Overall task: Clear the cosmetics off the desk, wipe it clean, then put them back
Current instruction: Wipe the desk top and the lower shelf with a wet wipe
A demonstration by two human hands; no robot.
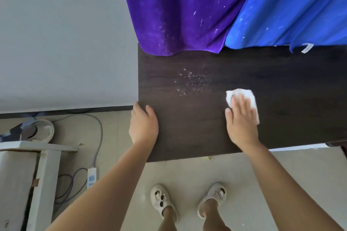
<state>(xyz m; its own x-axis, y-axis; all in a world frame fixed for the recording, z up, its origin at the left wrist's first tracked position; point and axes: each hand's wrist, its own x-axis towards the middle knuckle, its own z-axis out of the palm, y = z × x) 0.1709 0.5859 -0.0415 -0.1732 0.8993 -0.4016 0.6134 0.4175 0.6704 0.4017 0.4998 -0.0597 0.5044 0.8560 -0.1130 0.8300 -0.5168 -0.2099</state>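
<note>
The dark wooden desk (pixel 187 127) carries no cosmetics in view. A patch of small shiny droplets (pixel 193 80) glistens on its middle. My right hand (pixel 241 120) lies flat on a crumpled white tissue (pixel 244 93), pressing it onto the desk to the right of the droplets. My left hand (pixel 143 124) rests over the desk's left edge, fingers curled on the top, holding nothing else.
A purple cloth (pixel 178 9) and a blue cloth (pixel 291 5) hang down at the desk's back edge. On the floor left are a power strip (pixel 91 177) with cables, a round dish (pixel 40 130) and a grey frame (pixel 43 174). My feet in white sandals stand below the desk.
</note>
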